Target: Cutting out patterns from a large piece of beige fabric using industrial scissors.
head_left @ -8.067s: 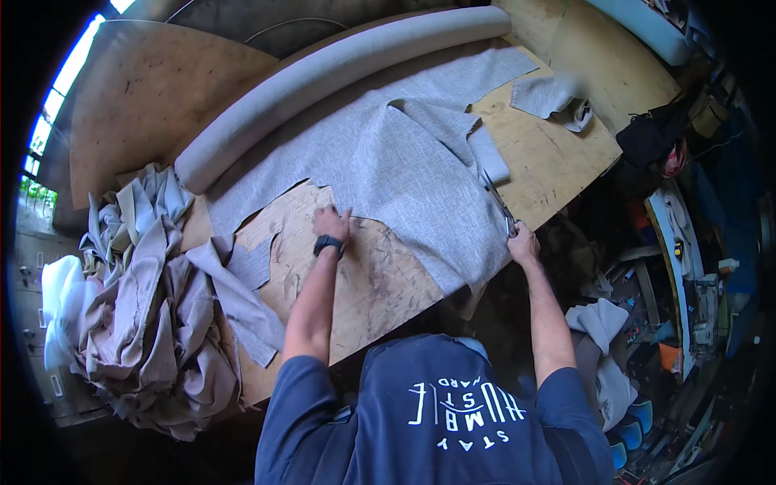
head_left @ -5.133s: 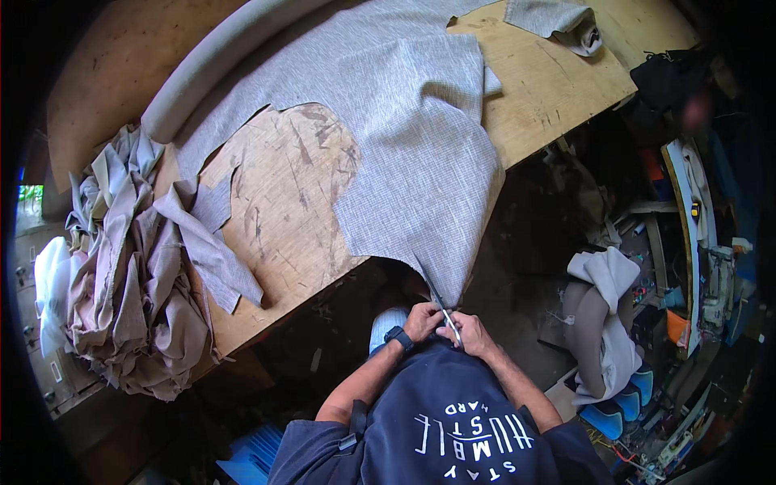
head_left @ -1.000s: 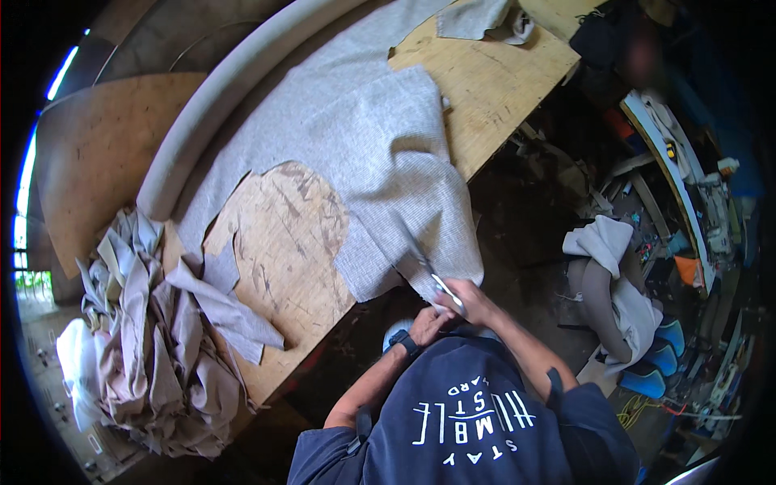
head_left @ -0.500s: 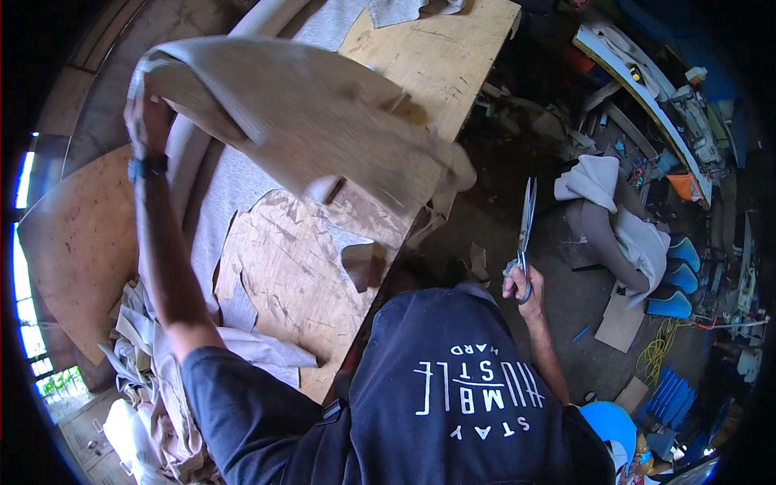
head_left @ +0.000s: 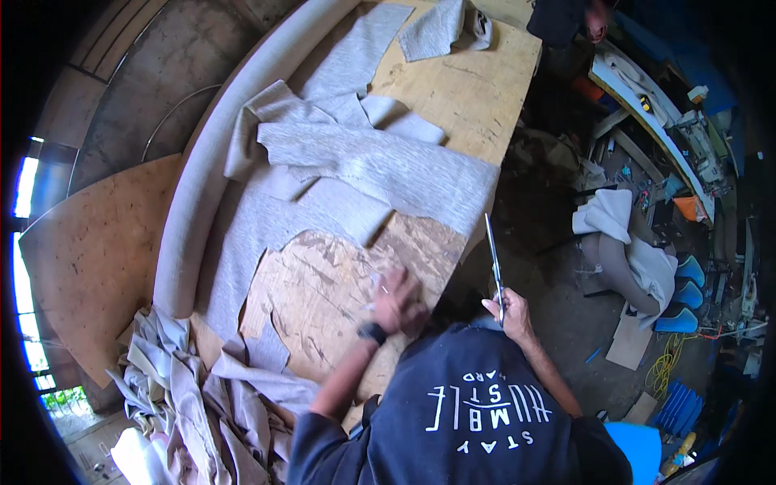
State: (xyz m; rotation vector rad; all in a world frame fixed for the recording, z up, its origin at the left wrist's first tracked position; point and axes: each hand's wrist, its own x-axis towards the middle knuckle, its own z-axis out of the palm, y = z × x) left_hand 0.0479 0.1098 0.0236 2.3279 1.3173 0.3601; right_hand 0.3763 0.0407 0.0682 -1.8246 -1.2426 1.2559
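Observation:
My right hand (head_left: 517,317) is closed round the handles of a pair of scissors (head_left: 494,257), whose long blades point away from me beside the table's right edge. Over the bare wood of the worktable (head_left: 311,279) is my left hand (head_left: 396,301), smeared by motion, so whether it grips anything is hidden. Beyond it, a grey fabric piece (head_left: 380,162) lies across the table, its right end at the edge. Other grey fabric (head_left: 250,218) is spread beneath and to the left, with a ragged cut border.
A long fabric roll (head_left: 190,218) runs along the table's left side. Crumpled scraps (head_left: 174,364) pile at the near left. A cut piece (head_left: 440,32) lies at the far end. At right stand a cloth-draped chair (head_left: 626,250) and blue pads (head_left: 685,295). Another person's hand (head_left: 596,20) shows far right.
The fabric my left hand held up now lies spread across the table. That hand has let go and come back toward me. The scissors have shifted slightly left and nearer.

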